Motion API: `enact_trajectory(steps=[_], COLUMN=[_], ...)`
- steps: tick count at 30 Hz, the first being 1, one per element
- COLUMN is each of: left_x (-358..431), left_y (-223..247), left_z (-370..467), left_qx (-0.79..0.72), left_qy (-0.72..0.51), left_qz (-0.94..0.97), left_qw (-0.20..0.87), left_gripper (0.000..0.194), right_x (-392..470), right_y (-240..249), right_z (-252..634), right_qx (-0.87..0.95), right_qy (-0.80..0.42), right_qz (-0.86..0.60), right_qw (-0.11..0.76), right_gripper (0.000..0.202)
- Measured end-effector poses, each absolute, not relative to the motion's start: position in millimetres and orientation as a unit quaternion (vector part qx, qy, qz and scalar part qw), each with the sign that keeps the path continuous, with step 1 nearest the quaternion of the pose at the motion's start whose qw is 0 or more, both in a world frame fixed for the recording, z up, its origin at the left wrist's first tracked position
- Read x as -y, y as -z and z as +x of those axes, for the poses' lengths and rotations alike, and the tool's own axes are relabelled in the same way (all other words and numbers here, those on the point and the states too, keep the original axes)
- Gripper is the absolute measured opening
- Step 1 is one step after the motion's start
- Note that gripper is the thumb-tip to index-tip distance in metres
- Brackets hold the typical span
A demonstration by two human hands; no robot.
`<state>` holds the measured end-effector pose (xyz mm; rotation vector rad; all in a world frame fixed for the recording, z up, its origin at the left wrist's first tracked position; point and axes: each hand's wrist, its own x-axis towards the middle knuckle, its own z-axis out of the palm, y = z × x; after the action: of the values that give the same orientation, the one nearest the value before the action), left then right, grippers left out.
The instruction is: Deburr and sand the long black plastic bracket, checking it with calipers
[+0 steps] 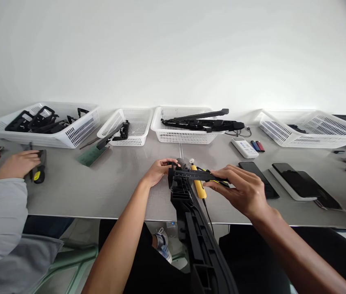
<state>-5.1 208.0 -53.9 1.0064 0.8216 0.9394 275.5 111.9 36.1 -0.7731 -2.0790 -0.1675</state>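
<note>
From where I stand, the person at the middle of the grey tabletop [130, 183] has both hands on the work. A long black plastic part [205, 245] slants up from over the lap, its far end above the tabletop, and a black caliper [196, 175] lies crosswise over that end. The left hand [157, 173] has thumb and fingers pinched together on the part's tip, right by the caliper's jaws; I can't tell whether the fingertips also press the caliper. The right hand [243, 188] pinches the other end of the caliper between thumb and fingers. Just beneath it, a corded yellow handheld tool [200, 185] lies beside the part.

White plastic baskets line the wall side. The leftmost basket [83, 130] holds black frames, the small basket [142, 140] has a few black pieces, and the middle basket [185, 136] carries long black strips that jut over its right side. The far-right basket [332, 141] has a little black piece inside.

Right of the hands lie a black slab [260, 179] and, a bit nearer the wall, a white boxlike device [245, 148]. On the left, a grey-sleeved co-worker's hand [18, 164] rests by a black-and-yellow tool [40, 171], with a green sheet [93, 156] nearby.
</note>
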Motion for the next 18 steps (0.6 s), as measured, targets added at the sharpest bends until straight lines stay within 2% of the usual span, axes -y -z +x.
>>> enact_trajectory(steps=[7,14,18], left_x=[-211,-220,-218], left_y=[62,76,72], left_z=[-5,-5,-5], left_qx=[-0.365,-0.376,-0.372], left_qy=[-0.425,-0.437,-0.436], left_qz=[0.45,0.451,0.451], left_qw=[0.695,0.681,0.684], left_gripper=[0.045,0.046,0.047], right_x=[-111,-110,-113], right_y=[-36,-39,-34], right_z=[277,269,266], right_qx=[0.838,0.82,0.814], right_qy=[0.073,0.08,0.07], right_qz=[-0.311,-0.371,-0.404], right_qw=[0.442,0.429,0.412], right_gripper=[0.019,0.007,0.006])
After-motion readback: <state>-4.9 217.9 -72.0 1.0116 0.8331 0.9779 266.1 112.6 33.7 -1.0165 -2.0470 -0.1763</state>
